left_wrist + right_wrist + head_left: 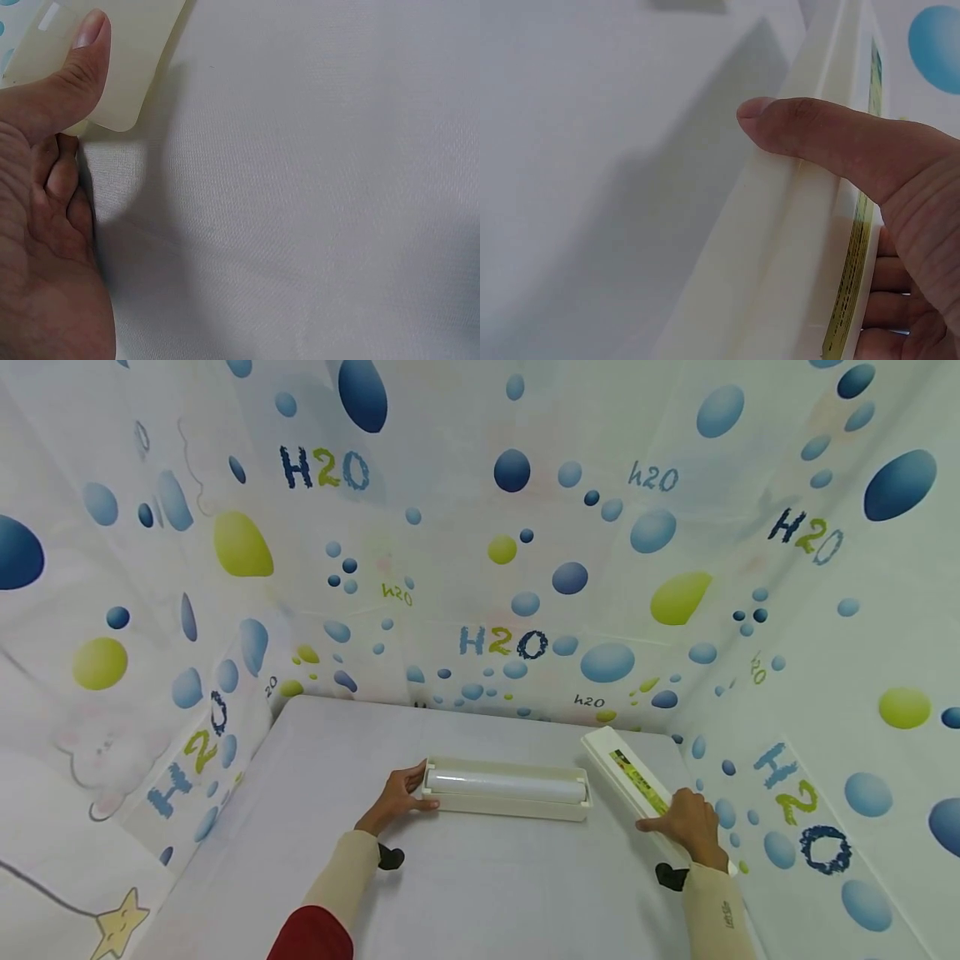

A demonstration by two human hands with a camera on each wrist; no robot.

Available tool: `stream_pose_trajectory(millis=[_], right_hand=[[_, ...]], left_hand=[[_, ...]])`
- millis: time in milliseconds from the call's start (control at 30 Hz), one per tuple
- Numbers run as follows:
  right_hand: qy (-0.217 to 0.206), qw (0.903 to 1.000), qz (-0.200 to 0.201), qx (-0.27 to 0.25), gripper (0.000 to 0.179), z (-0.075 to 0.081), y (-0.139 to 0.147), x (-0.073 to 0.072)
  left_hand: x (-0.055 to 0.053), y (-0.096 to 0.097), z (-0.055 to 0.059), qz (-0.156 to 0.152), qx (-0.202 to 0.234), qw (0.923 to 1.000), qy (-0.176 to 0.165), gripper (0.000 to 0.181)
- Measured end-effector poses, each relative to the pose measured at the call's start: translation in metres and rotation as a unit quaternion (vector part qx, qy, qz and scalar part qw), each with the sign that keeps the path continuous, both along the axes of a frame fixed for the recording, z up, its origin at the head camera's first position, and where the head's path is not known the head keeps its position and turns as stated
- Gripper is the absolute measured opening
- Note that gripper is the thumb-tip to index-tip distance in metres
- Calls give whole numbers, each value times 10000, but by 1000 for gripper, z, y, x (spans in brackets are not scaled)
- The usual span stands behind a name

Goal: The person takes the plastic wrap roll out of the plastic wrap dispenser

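A cream cling film dispenser (510,810) lies on the white table, uncovered, with a shiny roll of cling film (506,784) inside it. My left hand (397,797) holds its left end, thumb at the front and fingers round the back. The left wrist view shows the thumb against the corner of the dispenser (124,82). Off to the right, my right hand (688,827) grips the long cream lid (606,745), which slants and carries a green and yellow label. In the right wrist view the thumb lies over the lid (780,247), with fingers along its other side.
The white table (480,885) is enclosed at the back and sides by white curtains (450,543) printed with blue and green drops and H2O lettering. The right curtain stands close to the lid and right hand. A yellow star (120,922) shows at lower left.
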State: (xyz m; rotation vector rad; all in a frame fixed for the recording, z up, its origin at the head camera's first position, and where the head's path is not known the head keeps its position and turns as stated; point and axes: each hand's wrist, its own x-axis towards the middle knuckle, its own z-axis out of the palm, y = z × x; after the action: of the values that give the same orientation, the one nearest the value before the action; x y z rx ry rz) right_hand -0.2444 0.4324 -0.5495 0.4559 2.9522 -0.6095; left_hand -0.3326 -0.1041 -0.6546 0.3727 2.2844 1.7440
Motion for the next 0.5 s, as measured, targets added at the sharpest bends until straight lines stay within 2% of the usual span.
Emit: stream_pose_trajectory(millis=[400, 500], right_hand=[[37, 9998, 147, 128, 73, -7, 4, 0], [15, 9998, 140, 117, 72, -9, 3, 1]], left_hand=[[0, 1, 1, -47, 132, 9999, -7, 100], [0, 0, -2, -19, 145, 9998, 123, 100]])
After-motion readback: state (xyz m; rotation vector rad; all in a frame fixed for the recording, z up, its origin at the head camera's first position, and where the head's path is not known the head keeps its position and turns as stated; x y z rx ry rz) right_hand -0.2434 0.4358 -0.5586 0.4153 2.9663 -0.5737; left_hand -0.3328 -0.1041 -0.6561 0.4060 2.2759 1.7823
